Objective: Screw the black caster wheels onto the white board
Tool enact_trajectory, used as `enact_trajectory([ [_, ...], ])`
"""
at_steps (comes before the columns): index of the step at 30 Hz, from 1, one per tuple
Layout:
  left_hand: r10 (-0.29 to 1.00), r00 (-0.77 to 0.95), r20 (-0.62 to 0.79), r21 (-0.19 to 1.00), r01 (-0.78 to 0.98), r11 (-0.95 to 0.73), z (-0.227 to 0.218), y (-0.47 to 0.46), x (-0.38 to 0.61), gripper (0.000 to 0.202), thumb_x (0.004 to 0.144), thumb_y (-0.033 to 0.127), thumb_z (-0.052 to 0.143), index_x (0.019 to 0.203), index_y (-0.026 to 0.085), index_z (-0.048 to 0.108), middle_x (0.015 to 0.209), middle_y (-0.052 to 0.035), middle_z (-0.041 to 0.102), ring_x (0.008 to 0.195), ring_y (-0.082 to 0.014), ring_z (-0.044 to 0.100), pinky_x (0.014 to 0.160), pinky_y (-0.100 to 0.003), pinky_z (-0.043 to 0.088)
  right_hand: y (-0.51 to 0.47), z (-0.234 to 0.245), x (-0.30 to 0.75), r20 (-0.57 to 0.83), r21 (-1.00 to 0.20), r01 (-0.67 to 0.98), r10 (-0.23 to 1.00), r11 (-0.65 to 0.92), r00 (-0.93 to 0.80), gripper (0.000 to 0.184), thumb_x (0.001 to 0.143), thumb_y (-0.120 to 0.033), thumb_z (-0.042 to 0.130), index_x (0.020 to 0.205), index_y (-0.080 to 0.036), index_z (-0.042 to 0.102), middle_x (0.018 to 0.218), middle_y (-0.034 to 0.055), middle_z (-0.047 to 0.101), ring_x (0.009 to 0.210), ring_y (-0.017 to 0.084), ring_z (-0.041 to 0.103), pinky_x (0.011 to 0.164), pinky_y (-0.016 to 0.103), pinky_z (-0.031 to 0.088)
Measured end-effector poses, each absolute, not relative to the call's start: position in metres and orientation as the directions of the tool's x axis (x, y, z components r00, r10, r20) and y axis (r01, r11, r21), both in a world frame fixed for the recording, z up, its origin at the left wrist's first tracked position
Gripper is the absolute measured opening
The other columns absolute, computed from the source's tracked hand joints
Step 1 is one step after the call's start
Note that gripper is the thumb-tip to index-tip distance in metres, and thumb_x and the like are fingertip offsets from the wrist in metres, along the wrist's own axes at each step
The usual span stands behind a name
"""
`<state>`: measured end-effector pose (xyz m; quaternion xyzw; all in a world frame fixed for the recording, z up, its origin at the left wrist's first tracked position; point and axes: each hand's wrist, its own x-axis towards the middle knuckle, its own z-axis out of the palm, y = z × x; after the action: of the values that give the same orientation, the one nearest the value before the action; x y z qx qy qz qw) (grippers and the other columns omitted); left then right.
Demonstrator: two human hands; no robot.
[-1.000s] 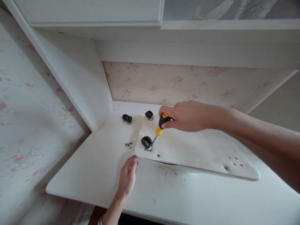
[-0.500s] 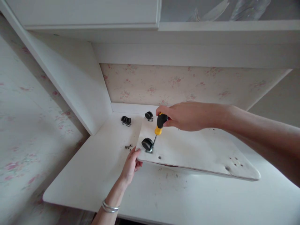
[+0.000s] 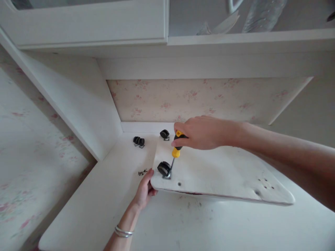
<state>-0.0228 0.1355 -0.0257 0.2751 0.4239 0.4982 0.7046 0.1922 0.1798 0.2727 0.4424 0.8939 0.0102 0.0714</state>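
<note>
My right hand [image 3: 202, 132] is closed around the black and yellow handle of a screwdriver [image 3: 176, 147]. Its tip points down at the metal bracket of a black caster wheel [image 3: 164, 169] on the near left corner of a white board [image 3: 217, 174]. That board lies tilted on the white desk [image 3: 104, 205]. My left hand [image 3: 143, 190] grips the board's left corner from below, fingers curled on its edge. A silver bracelet is on that wrist.
Two more black caster wheels [image 3: 138, 141] [image 3: 164, 134] sit at the back of the desk by the wall. A small heap of dark screws [image 3: 142, 172] lies left of the board. A white side panel [image 3: 78, 101] and cupboards above enclose the space.
My left hand moved up from the desk to the board's left corner and took hold of it. The screwdriver stays at the caster; the view tilted up slightly.
</note>
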Motion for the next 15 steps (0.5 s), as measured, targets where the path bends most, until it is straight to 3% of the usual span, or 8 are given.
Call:
enact_trajectory([
  [2,0.937,0.139,-0.319,0.804,-0.484,0.346,-0.0249,0.1349,-0.0220,0.042,0.080,0.058,0.068,0.082,0.021,0.048,0.058,0.0072,0.052,0.044,-0.0067,0.042,0.038,-0.018,0.027,0.1822,0.2707,0.1913,-0.047,0.227,0.813,0.839,0.537,-0.541,0.063,0.094,-0.068,0.029,0.095,-0.017,0.066,0.083,0.0164,0.069,0.082,0.033,0.067,0.063,0.037,0.040],
  [3,0.937,0.136,-0.321,0.801,-0.488,0.346,-0.0244,0.1348,-0.0215,0.042,0.080,0.057,0.069,0.082,0.021,0.049,0.058,0.0071,0.052,0.044,-0.0066,0.042,0.038,-0.019,0.027,0.1828,0.2702,0.1916,-0.044,0.228,0.817,0.844,0.530,-0.535,0.065,0.094,-0.068,0.027,0.095,-0.016,0.067,0.083,0.0169,0.070,0.082,0.033,0.067,0.063,0.038,0.040],
  [7,0.930,0.154,-0.333,0.785,-0.501,0.364,-0.0231,0.1349,-0.0203,0.044,0.078,0.059,0.069,0.078,0.019,0.050,0.056,0.0064,0.052,0.041,-0.0056,0.040,0.039,-0.020,0.026,0.1794,0.2723,0.1954,-0.205,-0.087,0.787,0.762,0.611,-0.614,0.050,0.095,-0.056,0.039,0.129,-0.022,0.051,0.093,0.0095,0.072,0.073,0.023,0.065,0.060,0.033,0.042],
  [8,0.929,0.160,-0.334,0.783,-0.501,0.368,-0.0228,0.1349,-0.0200,0.045,0.078,0.060,0.068,0.077,0.019,0.051,0.055,0.0063,0.052,0.040,-0.0054,0.039,0.039,-0.020,0.026,0.1778,0.2731,0.1957,-0.224,-0.109,0.778,0.748,0.618,-0.625,0.049,0.094,-0.054,0.041,0.131,-0.023,0.049,0.093,0.0084,0.072,0.071,0.022,0.065,0.058,0.032,0.041],
  [10,0.929,0.163,-0.331,0.785,-0.499,0.367,-0.0223,0.1346,-0.0196,0.046,0.077,0.061,0.068,0.075,0.018,0.051,0.054,0.0063,0.051,0.039,-0.0051,0.038,0.039,-0.020,0.025,0.1749,0.2741,0.1942,-0.189,0.008,0.787,0.774,0.616,-0.604,0.049,0.093,-0.058,0.041,0.122,-0.021,0.056,0.089,0.0107,0.071,0.073,0.025,0.065,0.058,0.034,0.040],
  [13,0.935,0.157,-0.319,0.793,-0.496,0.354,-0.0214,0.1338,-0.0192,0.047,0.076,0.062,0.069,0.073,0.018,0.051,0.053,0.0066,0.050,0.038,-0.0049,0.038,0.039,-0.020,0.023,0.1730,0.2740,0.1894,-0.077,0.235,0.797,0.828,0.556,-0.555,0.065,0.092,-0.069,0.030,0.095,-0.016,0.068,0.089,0.0179,0.070,0.081,0.033,0.066,0.061,0.038,0.040],
  [15,0.936,0.157,-0.314,0.796,-0.494,0.350,-0.0211,0.1333,-0.0193,0.048,0.076,0.062,0.069,0.072,0.018,0.050,0.052,0.0067,0.049,0.038,-0.0046,0.038,0.039,-0.020,0.023,0.1731,0.2744,0.1885,-0.072,0.210,0.803,0.827,0.558,-0.557,0.068,0.091,-0.071,0.028,0.095,-0.016,0.067,0.091,0.0179,0.070,0.081,0.032,0.066,0.061,0.037,0.040],
])
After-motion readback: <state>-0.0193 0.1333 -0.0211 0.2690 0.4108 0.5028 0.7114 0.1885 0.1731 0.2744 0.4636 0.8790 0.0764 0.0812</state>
